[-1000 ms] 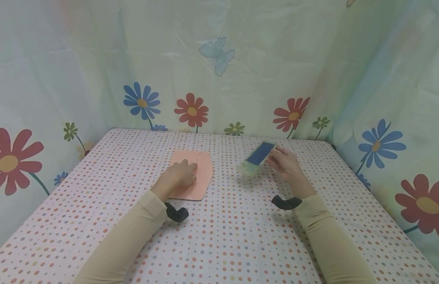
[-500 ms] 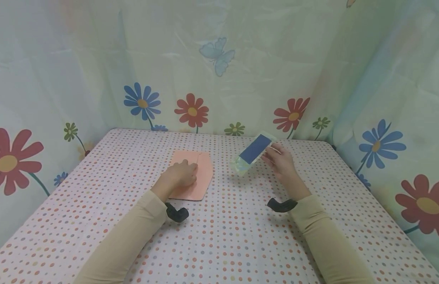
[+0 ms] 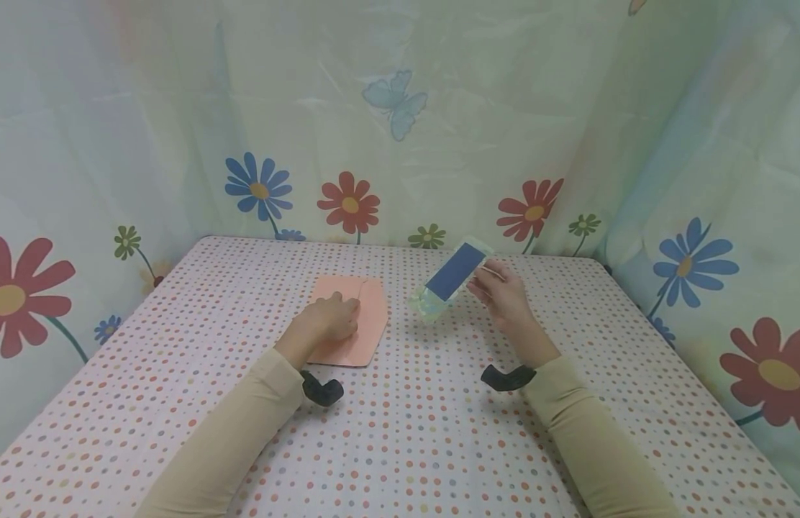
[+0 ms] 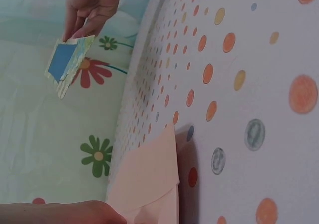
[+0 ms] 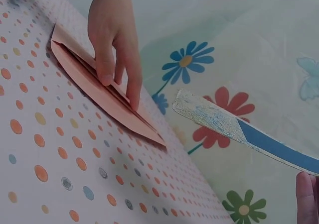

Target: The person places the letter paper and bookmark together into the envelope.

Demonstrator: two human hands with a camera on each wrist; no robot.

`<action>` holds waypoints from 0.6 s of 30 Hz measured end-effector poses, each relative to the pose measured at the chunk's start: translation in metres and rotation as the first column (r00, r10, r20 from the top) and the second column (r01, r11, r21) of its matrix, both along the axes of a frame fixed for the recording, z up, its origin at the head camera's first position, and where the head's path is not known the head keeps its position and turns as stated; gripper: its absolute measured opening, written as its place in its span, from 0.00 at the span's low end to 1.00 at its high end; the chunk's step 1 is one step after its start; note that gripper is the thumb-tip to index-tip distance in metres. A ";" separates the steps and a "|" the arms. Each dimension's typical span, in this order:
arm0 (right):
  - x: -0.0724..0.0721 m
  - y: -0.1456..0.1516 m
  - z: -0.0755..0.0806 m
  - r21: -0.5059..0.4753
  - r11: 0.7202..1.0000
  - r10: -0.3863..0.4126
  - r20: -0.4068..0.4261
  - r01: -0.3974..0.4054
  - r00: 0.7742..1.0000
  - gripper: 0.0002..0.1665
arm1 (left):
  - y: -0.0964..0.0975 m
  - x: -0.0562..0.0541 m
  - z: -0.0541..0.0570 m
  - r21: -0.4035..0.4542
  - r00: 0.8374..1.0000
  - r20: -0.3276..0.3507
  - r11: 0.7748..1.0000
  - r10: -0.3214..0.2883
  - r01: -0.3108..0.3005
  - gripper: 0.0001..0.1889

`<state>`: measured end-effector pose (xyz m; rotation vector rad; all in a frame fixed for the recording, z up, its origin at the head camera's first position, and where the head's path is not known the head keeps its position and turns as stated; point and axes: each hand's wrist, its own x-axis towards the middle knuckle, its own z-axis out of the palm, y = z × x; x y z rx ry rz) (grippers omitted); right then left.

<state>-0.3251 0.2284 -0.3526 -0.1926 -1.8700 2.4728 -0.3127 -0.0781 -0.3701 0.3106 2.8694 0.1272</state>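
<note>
A pink paper envelope (image 3: 370,334) lies on the left half of the table, its slit gaping in the right wrist view. My left hand (image 3: 332,316) is over it with curled fingers; in the right wrist view thumb and fingers pinch the upper layer beside the slit. Raised above the table, a thin oblong card (image 3: 456,272) has a blue panel and a pale green patterned border. My right hand (image 3: 506,291) pinches it by its right edge. Its far end, seen in the right wrist view, points toward the envelope, and the card bows slightly.
A dotted cloth covers the table (image 3: 413,432). Behind and at both sides hangs a flowered curtain (image 3: 400,165) close to the table's edges. Black wrist straps or mounts (image 3: 322,388) stick out inward from both sleeves.
My right hand has moved left with the card, bringing it nearer the envelope, and the card's blue face has tilted more into view. The left hand and envelope have stayed put.
</note>
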 end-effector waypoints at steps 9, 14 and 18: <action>0.009 -0.009 0.005 0.018 0.999 0.026 0.001 -0.026 1.000 0.31 | -0.001 0.001 0.000 -0.006 1.000 0.000 1.000 -0.016 0.016 0.28; 0.005 -0.012 0.000 0.027 0.999 0.024 0.000 -0.024 1.000 0.31 | -0.001 0.002 0.001 0.002 1.000 0.007 1.000 -0.019 0.018 0.28; 0.002 -0.015 -0.005 0.046 0.999 0.027 -0.005 -0.027 1.000 0.30 | -0.002 0.003 0.002 0.009 1.000 0.007 1.000 -0.013 0.013 0.28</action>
